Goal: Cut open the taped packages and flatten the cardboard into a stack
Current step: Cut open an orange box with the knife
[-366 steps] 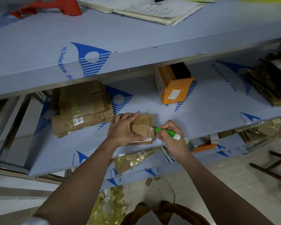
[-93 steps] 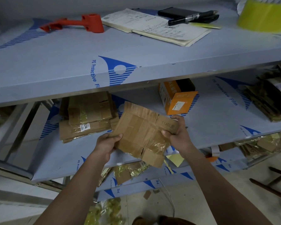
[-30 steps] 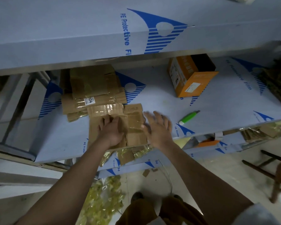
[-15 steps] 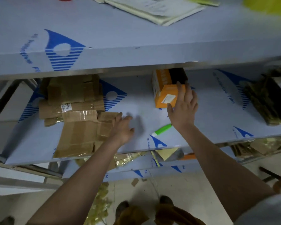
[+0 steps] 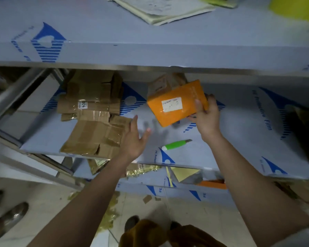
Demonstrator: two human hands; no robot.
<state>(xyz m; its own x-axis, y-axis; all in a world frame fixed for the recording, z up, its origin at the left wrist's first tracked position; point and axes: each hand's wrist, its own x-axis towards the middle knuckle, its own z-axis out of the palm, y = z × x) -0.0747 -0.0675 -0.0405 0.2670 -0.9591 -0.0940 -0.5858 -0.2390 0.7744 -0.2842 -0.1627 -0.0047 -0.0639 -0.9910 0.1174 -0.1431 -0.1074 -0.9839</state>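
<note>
Green cutter (image 5: 175, 145) beside flattened cardboard (image 5: 95, 138), notebook (image 5: 161, 8) overhead

Bare shelf surface (image 5: 239, 132) is lying open between the flattened cardboard (image 5: 96, 134) at left and the dark pile (image 5: 307, 132) at right, with only the green cutter (image 5: 175, 144) lying across it. The upper shelf (image 5: 150, 54) is overhanging, limiting room above.
</note>
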